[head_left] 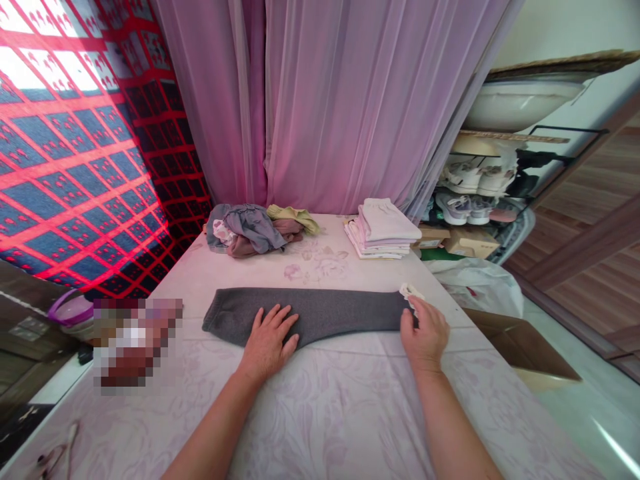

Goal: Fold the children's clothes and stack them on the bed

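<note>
A pair of dark grey trousers point(330, 313), folded lengthwise, lies flat across the table, waistband to the left. White lacy trim point(411, 291) shows at the leg end on the right. My left hand point(270, 340) rests flat on the trousers near the waist part, fingers spread. At the other end, my right hand point(425, 330) has its fingers bent around the hem beside the trim; part of the grip is hidden by the hand itself.
A rumpled heap of clothes point(255, 229) sits at the back left of the patterned tablecloth point(330, 407). Folded light garments point(385, 227) are stacked at the back right, before a pink curtain point(350, 100). A shoe rack point(470, 183) and an open cardboard box point(525, 347) stand right.
</note>
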`<state>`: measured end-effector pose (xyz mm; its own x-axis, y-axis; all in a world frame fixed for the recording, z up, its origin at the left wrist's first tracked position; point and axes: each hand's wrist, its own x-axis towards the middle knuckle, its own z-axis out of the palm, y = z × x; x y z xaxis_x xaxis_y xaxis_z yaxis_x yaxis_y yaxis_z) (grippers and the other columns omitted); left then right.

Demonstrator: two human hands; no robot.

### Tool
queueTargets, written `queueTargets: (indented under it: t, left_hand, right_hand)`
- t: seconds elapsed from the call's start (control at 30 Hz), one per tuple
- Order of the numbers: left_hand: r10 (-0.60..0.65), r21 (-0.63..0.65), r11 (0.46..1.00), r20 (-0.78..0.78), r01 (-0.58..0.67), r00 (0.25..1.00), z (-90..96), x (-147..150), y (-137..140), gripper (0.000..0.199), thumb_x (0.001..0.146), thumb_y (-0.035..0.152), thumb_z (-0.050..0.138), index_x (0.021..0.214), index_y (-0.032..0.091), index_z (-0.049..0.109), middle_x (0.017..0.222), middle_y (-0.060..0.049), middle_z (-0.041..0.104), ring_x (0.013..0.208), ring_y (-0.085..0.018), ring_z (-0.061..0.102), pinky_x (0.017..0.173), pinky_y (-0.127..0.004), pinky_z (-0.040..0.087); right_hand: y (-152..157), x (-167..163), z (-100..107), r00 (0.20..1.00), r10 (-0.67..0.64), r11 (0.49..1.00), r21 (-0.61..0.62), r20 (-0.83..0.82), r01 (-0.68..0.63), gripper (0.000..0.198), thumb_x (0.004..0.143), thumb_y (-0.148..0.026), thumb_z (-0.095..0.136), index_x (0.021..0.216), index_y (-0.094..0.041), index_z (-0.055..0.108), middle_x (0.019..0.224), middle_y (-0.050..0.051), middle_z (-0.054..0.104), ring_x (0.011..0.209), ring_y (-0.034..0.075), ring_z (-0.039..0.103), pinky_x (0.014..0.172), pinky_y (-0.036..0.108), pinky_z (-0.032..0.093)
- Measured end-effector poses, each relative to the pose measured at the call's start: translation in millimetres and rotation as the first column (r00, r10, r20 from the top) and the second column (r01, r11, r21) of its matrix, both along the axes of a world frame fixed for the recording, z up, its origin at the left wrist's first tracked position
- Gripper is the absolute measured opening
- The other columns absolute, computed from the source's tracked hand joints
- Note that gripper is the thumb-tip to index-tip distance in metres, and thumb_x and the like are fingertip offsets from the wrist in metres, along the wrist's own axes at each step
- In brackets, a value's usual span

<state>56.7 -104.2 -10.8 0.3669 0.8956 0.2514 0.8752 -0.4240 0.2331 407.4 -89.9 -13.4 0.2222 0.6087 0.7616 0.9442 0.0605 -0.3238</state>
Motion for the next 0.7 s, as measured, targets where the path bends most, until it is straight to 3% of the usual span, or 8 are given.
queueTargets:
  t: [0.1,0.2,0.33,0.43,0.5,0.7]
  left_hand:
    - [-0.001,0.01,1.0,0.011,0.001,1.0,-0.3,0,0,0.042,0.09,0.04,0.048,0.13,0.03,0.056,0.142,-0.004,0.052,0.135,-0.028,0.04,0.115,-0.056,0.018]
    - [0.003,0.002,1.0,0.01,-0.003,1.0,0.7,0,0,0.042,0.09,0.04,0.048,0.13,0.03,0.056,0.142,-0.004,0.051,0.135,-0.028,0.04,0.115,-0.056,0.018]
    - [0.002,-0.016,1.0,0.0,-0.002,1.0,1.3,0,0,0.043,0.09,0.041,0.047,0.131,0.029,0.055,0.142,-0.005,0.051,0.135,-0.029,0.039,0.114,-0.057,0.02]
    - [-0.004,0.0,1.0,0.007,0.004,1.0,0.5,0,0,0.043,0.09,0.04,0.047,0.131,0.029,0.055,0.142,-0.005,0.051,0.135,-0.028,0.039,0.115,-0.057,0.019]
    - [-0.004,0.008,1.0,0.014,0.004,1.0,0.0,-1,1,0.043,0.09,0.04,0.048,0.131,0.029,0.056,0.142,-0.005,0.052,0.135,-0.028,0.04,0.115,-0.056,0.018]
    - [0.002,-0.003,1.0,-0.003,-0.002,1.0,0.4,0,1,0.043,0.09,0.04,0.048,0.13,0.03,0.056,0.142,-0.005,0.052,0.135,-0.029,0.04,0.114,-0.057,0.02]
  right_hand:
    - [-4,15,-1,0.974,-0.221,0.974,-0.05,-0.05,0.219,0.052,0.083,-0.04,0.05,0.126,-0.01,0.055,0.121,0.022,0.06,0.111,0.037,0.055,0.092,0.052,0.041]
    - [-6,24,-7,0.909,-0.401,0.903,-0.219,-0.117,0.37,0.068,0.08,-0.055,0.051,0.13,-0.009,0.052,0.126,0.026,0.056,0.112,0.044,0.052,0.088,0.061,0.039]
    - [-6,35,-11,0.869,-0.478,0.794,-0.484,-0.125,0.367,0.07,0.077,-0.068,0.044,0.116,-0.013,0.064,0.127,0.025,0.056,0.115,0.047,0.048,0.087,0.067,0.036]
    - [-5,41,-10,0.866,-0.49,0.737,-0.577,-0.098,0.352,0.067,0.073,-0.072,0.047,0.103,-0.016,0.07,0.124,0.023,0.058,0.114,0.046,0.049,0.087,0.066,0.036]
    - [-4,42,-10,0.867,-0.492,0.724,-0.589,-0.076,0.359,0.066,0.071,-0.073,0.049,0.097,-0.017,0.071,0.122,0.023,0.06,0.113,0.045,0.05,0.086,0.064,0.038]
    - [-3,42,-17,0.894,-0.448,0.774,-0.509,-0.018,0.377,0.061,0.072,-0.07,0.049,0.094,-0.017,0.07,0.106,0.023,0.064,0.104,0.041,0.055,0.081,0.058,0.042]
